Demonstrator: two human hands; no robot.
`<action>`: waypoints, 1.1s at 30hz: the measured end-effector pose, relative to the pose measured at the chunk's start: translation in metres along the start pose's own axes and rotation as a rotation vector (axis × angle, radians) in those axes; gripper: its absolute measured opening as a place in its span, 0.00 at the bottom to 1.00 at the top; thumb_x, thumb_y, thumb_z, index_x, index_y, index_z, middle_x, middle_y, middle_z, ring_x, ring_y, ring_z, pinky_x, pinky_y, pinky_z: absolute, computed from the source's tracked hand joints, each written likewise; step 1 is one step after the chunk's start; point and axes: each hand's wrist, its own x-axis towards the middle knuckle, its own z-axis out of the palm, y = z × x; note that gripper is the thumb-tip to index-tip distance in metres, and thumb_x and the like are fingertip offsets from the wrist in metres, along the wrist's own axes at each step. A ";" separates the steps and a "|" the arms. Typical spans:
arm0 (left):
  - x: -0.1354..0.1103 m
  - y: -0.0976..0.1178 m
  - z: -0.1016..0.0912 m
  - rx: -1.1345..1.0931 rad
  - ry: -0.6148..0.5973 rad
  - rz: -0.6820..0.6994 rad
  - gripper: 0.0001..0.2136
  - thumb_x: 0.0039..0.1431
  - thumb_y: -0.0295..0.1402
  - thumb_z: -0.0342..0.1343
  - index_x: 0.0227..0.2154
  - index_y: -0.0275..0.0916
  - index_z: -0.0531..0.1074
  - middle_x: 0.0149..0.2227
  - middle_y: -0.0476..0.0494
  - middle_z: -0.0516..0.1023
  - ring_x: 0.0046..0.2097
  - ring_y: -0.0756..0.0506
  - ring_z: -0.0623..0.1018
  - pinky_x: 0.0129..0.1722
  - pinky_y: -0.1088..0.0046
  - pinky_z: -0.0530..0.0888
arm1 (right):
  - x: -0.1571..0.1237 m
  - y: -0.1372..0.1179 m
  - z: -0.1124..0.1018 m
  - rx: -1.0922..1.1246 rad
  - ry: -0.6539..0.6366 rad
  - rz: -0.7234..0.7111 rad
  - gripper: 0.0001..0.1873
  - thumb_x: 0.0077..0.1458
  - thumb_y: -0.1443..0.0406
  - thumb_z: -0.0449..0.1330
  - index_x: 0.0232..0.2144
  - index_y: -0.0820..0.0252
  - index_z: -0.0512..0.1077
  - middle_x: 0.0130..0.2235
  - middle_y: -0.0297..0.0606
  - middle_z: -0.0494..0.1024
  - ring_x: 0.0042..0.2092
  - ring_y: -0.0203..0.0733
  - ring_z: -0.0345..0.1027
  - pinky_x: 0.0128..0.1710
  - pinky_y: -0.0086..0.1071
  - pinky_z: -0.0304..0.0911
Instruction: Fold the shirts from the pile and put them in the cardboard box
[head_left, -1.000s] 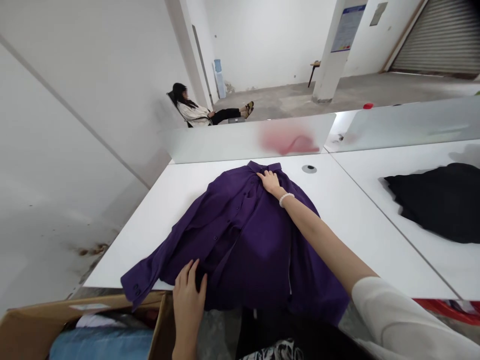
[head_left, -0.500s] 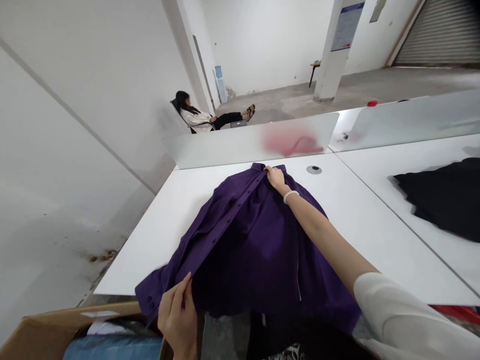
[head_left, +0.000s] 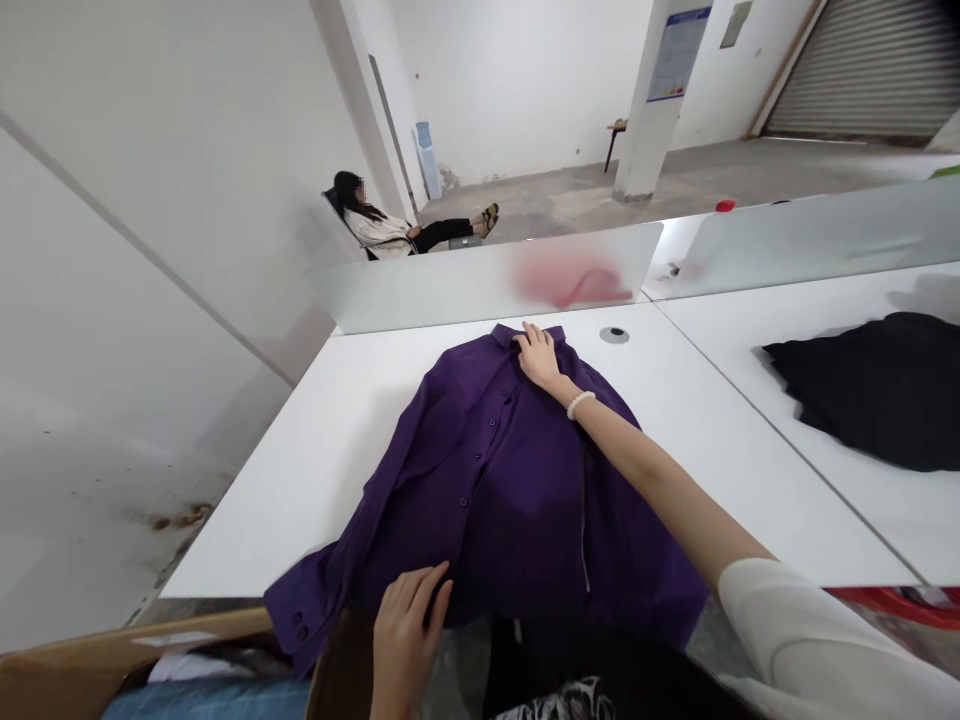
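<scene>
A purple button-up shirt (head_left: 525, 500) lies spread on the white table (head_left: 315, 470), front up, collar at the far end. Its lower edge hangs over the near side. My right hand (head_left: 537, 356) lies over the front just below the collar (head_left: 501, 335), fingers spread and open. By the hem at the button edge, my left hand (head_left: 411, 615) rests with its fingers stretched and the thumb apart, open. To the left of it, a buttoned cuff (head_left: 296, 615) droops past the table edge.
An open cardboard box (head_left: 217, 627) with folded clothes stands at the near left. Black cloth (head_left: 877, 390) lies on the table to the right. A frosted divider (head_left: 427, 290) runs along the back. Beyond it, a person (head_left: 375, 225) sits in a chair.
My left hand has moved right and let go of the button edge, which now lies flatter over the front. My right hand has unclenched from its grip near the collar and spread its fingers.
</scene>
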 end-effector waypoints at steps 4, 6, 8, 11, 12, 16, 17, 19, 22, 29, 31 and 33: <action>-0.004 -0.025 -0.002 0.055 0.022 -0.097 0.11 0.65 0.34 0.47 0.43 0.38 0.73 0.40 0.42 0.79 0.42 0.45 0.77 0.43 0.66 0.72 | -0.019 -0.016 0.016 -0.021 -0.140 0.024 0.28 0.64 0.57 0.41 0.62 0.61 0.57 0.68 0.48 0.47 0.67 0.58 0.38 0.61 0.58 0.38; -0.009 -0.042 0.001 0.140 0.047 -0.127 0.14 0.65 0.36 0.46 0.46 0.36 0.73 0.45 0.38 0.78 0.48 0.41 0.75 0.47 0.60 0.71 | -0.026 -0.017 0.027 -0.033 -0.288 0.112 0.34 0.63 0.49 0.39 0.65 0.59 0.52 0.68 0.47 0.44 0.67 0.62 0.34 0.60 0.63 0.34; -0.013 -0.054 0.006 0.230 0.032 -0.133 0.17 0.64 0.38 0.46 0.50 0.36 0.71 0.51 0.36 0.75 0.54 0.36 0.71 0.51 0.53 0.69 | -0.027 -0.014 0.036 -0.035 -0.374 0.176 0.36 0.62 0.45 0.36 0.66 0.56 0.47 0.69 0.46 0.42 0.67 0.62 0.33 0.60 0.65 0.32; -0.013 -0.057 0.012 0.303 -0.072 -0.107 0.18 0.63 0.38 0.48 0.53 0.41 0.70 0.55 0.41 0.73 0.58 0.34 0.68 0.55 0.47 0.65 | -0.020 -0.005 0.042 -0.027 -0.397 0.167 0.37 0.62 0.44 0.34 0.67 0.53 0.46 0.69 0.43 0.40 0.68 0.60 0.31 0.61 0.63 0.32; -0.011 -0.054 0.014 0.306 -0.107 -0.094 0.18 0.63 0.38 0.49 0.54 0.42 0.70 0.55 0.42 0.73 0.58 0.34 0.68 0.55 0.48 0.65 | -0.016 -0.001 0.043 -0.023 -0.400 0.157 0.37 0.61 0.44 0.34 0.67 0.52 0.46 0.69 0.42 0.40 0.68 0.60 0.32 0.61 0.62 0.32; 0.006 -0.030 0.015 0.284 -0.202 -0.086 0.19 0.61 0.40 0.52 0.53 0.44 0.70 0.56 0.43 0.72 0.56 0.37 0.69 0.49 0.57 0.72 | -0.001 0.012 0.045 -0.008 -0.401 0.139 0.36 0.62 0.45 0.36 0.66 0.53 0.47 0.69 0.43 0.41 0.68 0.60 0.34 0.62 0.61 0.34; 0.011 -0.022 0.016 0.281 -0.220 -0.089 0.19 0.61 0.40 0.52 0.53 0.44 0.70 0.56 0.43 0.72 0.55 0.37 0.70 0.47 0.58 0.72 | 0.002 0.015 0.046 -0.003 -0.399 0.138 0.36 0.62 0.45 0.37 0.66 0.53 0.47 0.69 0.43 0.41 0.68 0.60 0.34 0.61 0.61 0.34; 0.019 -0.006 0.018 0.278 -0.245 -0.088 0.19 0.60 0.40 0.52 0.54 0.44 0.70 0.57 0.42 0.71 0.54 0.37 0.70 0.46 0.58 0.73 | 0.009 0.023 0.048 0.015 -0.395 0.132 0.35 0.62 0.46 0.38 0.66 0.53 0.48 0.69 0.44 0.41 0.68 0.60 0.34 0.61 0.61 0.34; 0.027 0.022 0.026 0.257 -0.276 -0.066 0.21 0.59 0.40 0.53 0.56 0.44 0.68 0.58 0.41 0.69 0.55 0.36 0.69 0.47 0.57 0.72 | 0.020 0.035 0.046 0.069 -0.391 0.122 0.34 0.62 0.47 0.41 0.66 0.54 0.50 0.69 0.44 0.42 0.68 0.59 0.34 0.61 0.61 0.34; 0.063 0.050 0.037 0.154 -0.335 -0.121 0.17 0.61 0.44 0.50 0.45 0.41 0.75 0.47 0.40 0.78 0.47 0.38 0.74 0.42 0.59 0.73 | 0.021 0.041 0.012 0.320 -0.296 0.118 0.28 0.63 0.58 0.47 0.62 0.64 0.57 0.66 0.50 0.52 0.67 0.51 0.42 0.64 0.51 0.39; 0.080 0.042 0.037 0.134 -0.323 -0.143 0.17 0.64 0.42 0.46 0.42 0.39 0.76 0.42 0.40 0.80 0.43 0.41 0.76 0.41 0.61 0.73 | 0.007 0.041 -0.009 0.410 -0.248 0.134 0.26 0.64 0.61 0.44 0.61 0.64 0.58 0.65 0.49 0.55 0.65 0.45 0.48 0.63 0.43 0.46; 0.096 0.034 0.042 0.117 -0.273 -0.118 0.17 0.65 0.41 0.44 0.43 0.37 0.75 0.41 0.39 0.79 0.43 0.41 0.76 0.43 0.61 0.72 | -0.018 0.049 -0.038 0.499 -0.232 0.149 0.23 0.65 0.61 0.44 0.58 0.63 0.63 0.61 0.48 0.64 0.60 0.42 0.59 0.59 0.38 0.55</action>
